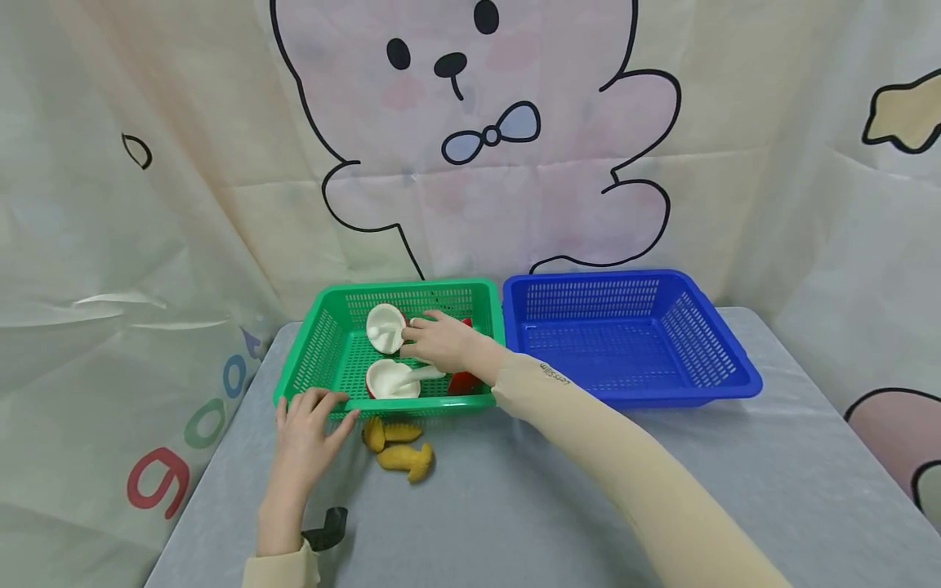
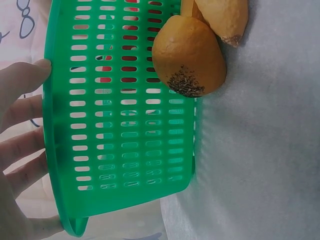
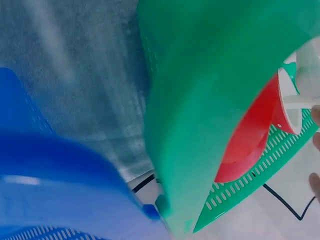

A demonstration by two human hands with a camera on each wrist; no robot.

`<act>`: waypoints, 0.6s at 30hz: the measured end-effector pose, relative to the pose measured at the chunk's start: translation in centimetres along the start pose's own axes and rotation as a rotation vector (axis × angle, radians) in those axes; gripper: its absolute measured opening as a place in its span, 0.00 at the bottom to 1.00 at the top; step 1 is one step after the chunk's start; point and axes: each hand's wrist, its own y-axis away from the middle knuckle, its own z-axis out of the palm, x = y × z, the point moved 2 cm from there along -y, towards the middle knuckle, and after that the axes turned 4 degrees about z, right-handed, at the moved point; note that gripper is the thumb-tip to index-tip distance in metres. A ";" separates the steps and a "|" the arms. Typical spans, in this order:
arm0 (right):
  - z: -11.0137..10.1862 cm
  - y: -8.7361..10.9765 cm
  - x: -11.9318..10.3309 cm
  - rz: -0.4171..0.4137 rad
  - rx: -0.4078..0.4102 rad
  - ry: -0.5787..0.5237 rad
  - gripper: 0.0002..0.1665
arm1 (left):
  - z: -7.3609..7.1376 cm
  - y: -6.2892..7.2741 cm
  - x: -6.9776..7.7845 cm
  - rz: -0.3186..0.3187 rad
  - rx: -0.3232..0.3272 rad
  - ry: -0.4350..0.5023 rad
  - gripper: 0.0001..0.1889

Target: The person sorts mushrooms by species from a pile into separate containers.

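My left hand (image 1: 305, 433) rests its spread fingertips on the near-left rim of a green basket (image 1: 338, 343); the left wrist view shows the fingers reaching behind that rim. Inside the basket my right hand (image 1: 444, 343) reaches over the back bowl (image 1: 385, 329), white inside and red outside, with a white spoon in it. Its fingertips are at the spoon's handle (image 3: 297, 101), but their hold is hidden. In front lies a second bowl (image 1: 382, 381) with a white spoon (image 1: 415, 374). A red bowl (image 3: 247, 142) sits partly under the right hand.
Two tan, mushroom-shaped pieces (image 1: 397, 459) lie on the grey table (image 1: 515, 506) against the green basket's front; dark specks show on one. A blue basket (image 1: 632, 343) stands close on the right. A cartoon-print curtain (image 1: 492, 204) hangs behind both baskets.
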 end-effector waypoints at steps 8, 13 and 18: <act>-0.7 2.8 0.8 0.124 -0.030 -0.181 0.18 | 0.0 0.0 0.2 -0.002 0.001 0.012 0.13; -1.1 4.6 1.3 0.178 -0.015 -0.293 0.18 | -0.1 0.0 0.2 -0.006 -0.006 0.007 0.13; -1.7 6.8 1.6 0.222 0.008 -0.370 0.17 | -0.1 0.1 0.0 0.002 -0.001 0.007 0.13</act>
